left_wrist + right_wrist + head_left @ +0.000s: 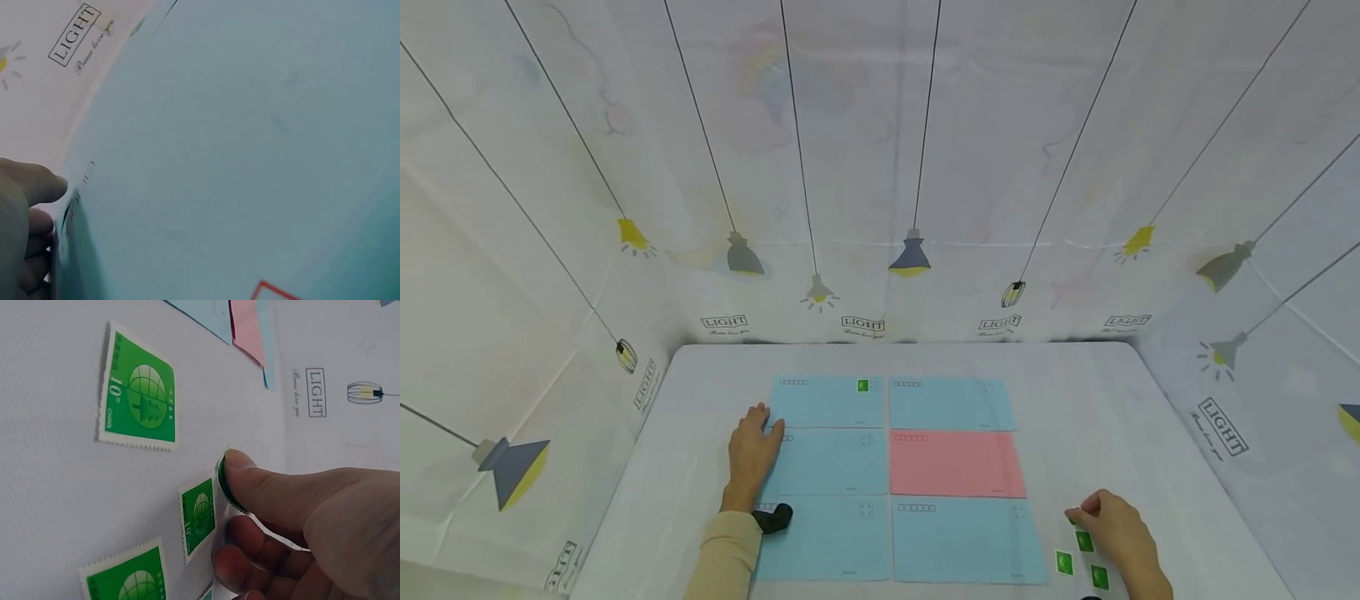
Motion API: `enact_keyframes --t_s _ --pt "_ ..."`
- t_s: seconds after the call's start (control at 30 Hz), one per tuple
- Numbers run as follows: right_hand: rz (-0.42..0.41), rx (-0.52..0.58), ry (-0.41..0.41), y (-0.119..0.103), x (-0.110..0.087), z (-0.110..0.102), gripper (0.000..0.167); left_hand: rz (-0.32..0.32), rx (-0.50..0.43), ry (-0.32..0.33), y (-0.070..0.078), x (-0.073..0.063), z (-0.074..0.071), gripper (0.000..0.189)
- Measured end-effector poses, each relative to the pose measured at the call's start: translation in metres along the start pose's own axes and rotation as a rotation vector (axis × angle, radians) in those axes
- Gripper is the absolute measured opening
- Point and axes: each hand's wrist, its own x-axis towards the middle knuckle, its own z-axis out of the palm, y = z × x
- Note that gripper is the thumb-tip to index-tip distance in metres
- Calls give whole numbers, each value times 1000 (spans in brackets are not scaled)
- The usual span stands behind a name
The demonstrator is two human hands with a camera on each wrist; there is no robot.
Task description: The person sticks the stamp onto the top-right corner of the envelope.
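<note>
A green postage stamp (229, 485), bent along its edge, is pinched between thumb and fingers of my right hand (1116, 532). Below that hand lie several more green stamps (1084, 542) on the white table, one large in the right wrist view (139, 390). My left hand (754, 452) rests at the left edges of the upper-left blue envelope (820, 404) and the middle-left blue envelope (827, 462), its thumb over the paper. The upper-left envelope bears one green stamp (862, 386) near its top right corner.
Two more blue envelopes, one at lower left (827, 542) and one at lower right (966, 546), lie nearest me. A pink envelope (955, 467) sits in the right column under another blue envelope (951, 406). White cloth walls (865, 167) printed with lamps surround the table (1090, 392).
</note>
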Motion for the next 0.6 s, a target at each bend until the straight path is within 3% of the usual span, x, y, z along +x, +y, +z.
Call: enact_keyframes --t_s 0.13,0.23,0.4,0.6 --pt "-25 13 11 -1 0 1 34 -1 12 -29 2 2 -2 53" --pt "-43 13 25 -1 0 0 33 5 21 -30 12 4 -2 53" --pt "-69 9 46 1 0 0 36 55 21 -24 47 3 4 53" --pt "-52 34 32 0 2 3 36 171 33 -70 90 -4 34 49"
